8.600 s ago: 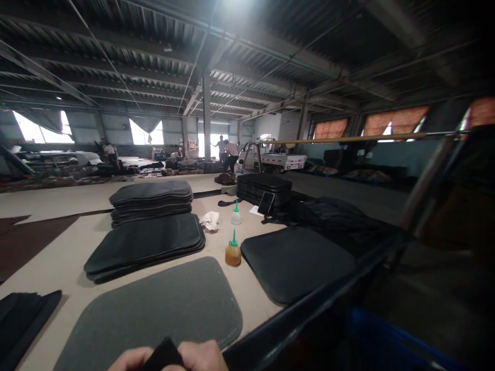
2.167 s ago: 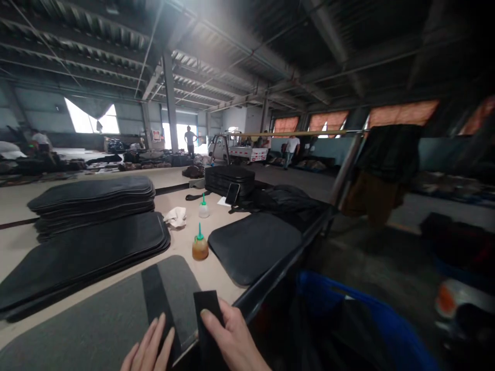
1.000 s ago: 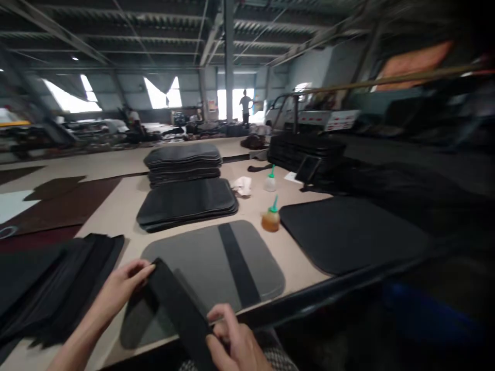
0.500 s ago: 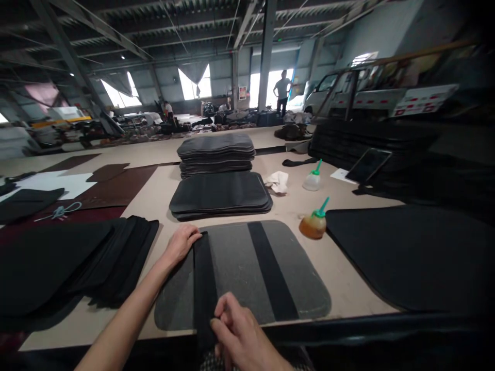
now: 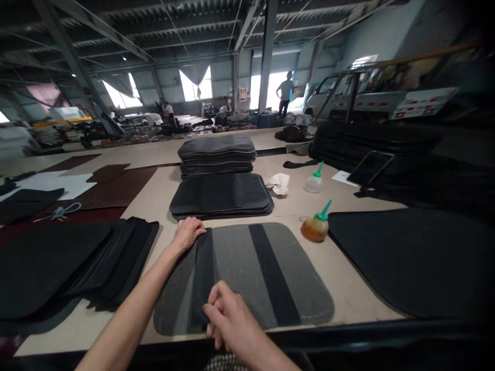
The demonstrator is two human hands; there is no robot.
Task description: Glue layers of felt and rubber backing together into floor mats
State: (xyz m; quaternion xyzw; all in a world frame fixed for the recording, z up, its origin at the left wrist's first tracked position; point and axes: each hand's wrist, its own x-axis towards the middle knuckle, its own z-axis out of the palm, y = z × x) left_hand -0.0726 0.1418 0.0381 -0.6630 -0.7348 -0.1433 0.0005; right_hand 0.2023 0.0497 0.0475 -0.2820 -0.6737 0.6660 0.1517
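A grey panel [image 5: 235,252] with rounded corners lies flat before me. One black strip [image 5: 273,278] crosses its right half from far edge to near edge. Across the left half runs another black strip [image 5: 203,268]. At its far end, my left hand [image 5: 188,233] presses the strip with the fingertips, thumb side toward the strip. My right hand [image 5: 230,314] is closed at the near end, thumb and forefinger pinching the strip's edge near the panel's front border. The underside of the strip is hidden.
Beyond the panel stand stacks of dark panels [image 5: 220,193]. Black pieces [image 5: 50,268] lie left, and a large black sheet [image 5: 410,257] lies right. Two green-spouted bottles, one amber [image 5: 315,229] and one whitish [image 5: 313,183], stand near a crumpled cloth [image 5: 278,183] and a phone [image 5: 370,167].
My right hand has moved slightly up and left with the strip's near end, which hung past the panel's front edge before. My left hand has shifted slightly up at the far end.
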